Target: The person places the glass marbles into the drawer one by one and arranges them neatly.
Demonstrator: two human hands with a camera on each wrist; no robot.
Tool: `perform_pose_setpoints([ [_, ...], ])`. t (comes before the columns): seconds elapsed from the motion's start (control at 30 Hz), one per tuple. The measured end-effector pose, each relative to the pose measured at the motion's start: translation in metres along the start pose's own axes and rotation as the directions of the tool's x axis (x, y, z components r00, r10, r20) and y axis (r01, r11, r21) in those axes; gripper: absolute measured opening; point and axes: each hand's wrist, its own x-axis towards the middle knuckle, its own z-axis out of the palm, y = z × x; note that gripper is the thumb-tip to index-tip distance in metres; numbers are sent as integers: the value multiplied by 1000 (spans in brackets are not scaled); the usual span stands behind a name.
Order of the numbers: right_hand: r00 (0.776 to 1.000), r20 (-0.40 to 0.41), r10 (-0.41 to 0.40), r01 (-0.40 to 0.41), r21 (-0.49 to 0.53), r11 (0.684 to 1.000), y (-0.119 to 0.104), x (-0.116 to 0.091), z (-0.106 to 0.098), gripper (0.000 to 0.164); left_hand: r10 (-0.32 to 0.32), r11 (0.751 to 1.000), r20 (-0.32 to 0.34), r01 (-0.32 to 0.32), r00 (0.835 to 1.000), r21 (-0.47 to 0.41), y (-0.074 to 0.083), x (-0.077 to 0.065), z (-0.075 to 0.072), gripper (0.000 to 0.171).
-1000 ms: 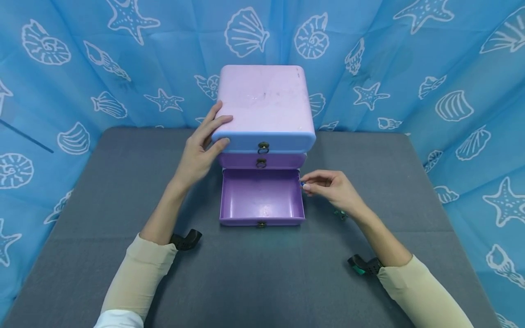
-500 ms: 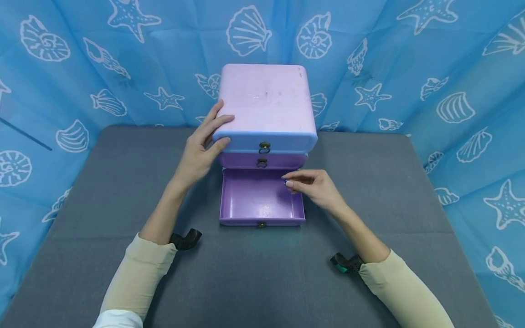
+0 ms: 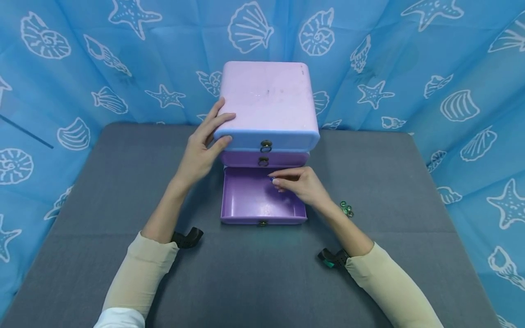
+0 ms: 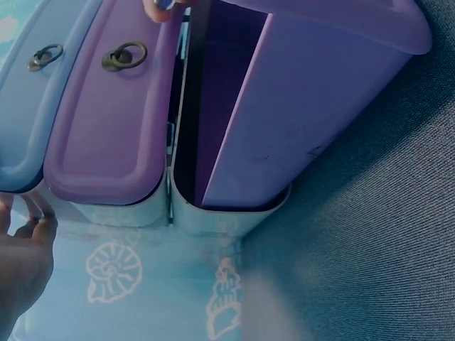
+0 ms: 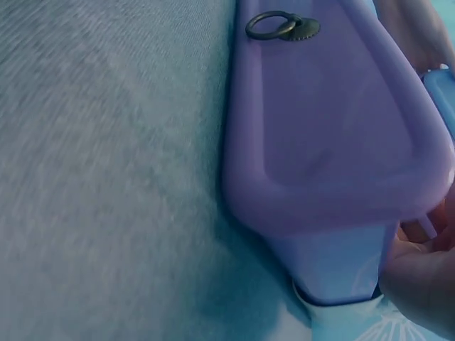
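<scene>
A small drawer cabinet with a pink top stands at the back of the table. Its bottom purple drawer is pulled out, and bare floor shows inside. My left hand rests at the cabinet's left front corner, fingers extended on the top and side, thumb against the blue top drawer. Over the pulled-out drawer, my right hand pinches a small shiny blue piece between thumb and fingertips. In the left wrist view the blue piece shows at the upper edge.
Several small shiny green pieces lie on the grey tablecloth, right of the drawer and beside my right forearm. The purple middle drawer is closed. A blue shell-print curtain hangs behind the table.
My right hand has moved left with the blue piece, from the drawer's right edge to above its inside. The green pieces are now uncovered. My left hand stays on the cabinet.
</scene>
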Motion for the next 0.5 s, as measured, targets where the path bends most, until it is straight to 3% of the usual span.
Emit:
perform_pose_setpoints([
  [0.5, 999, -16, 45, -45, -20, 999, 3, 16, 21, 24, -15, 1000, 1, 15, 1000, 3, 1, 1, 0, 41],
])
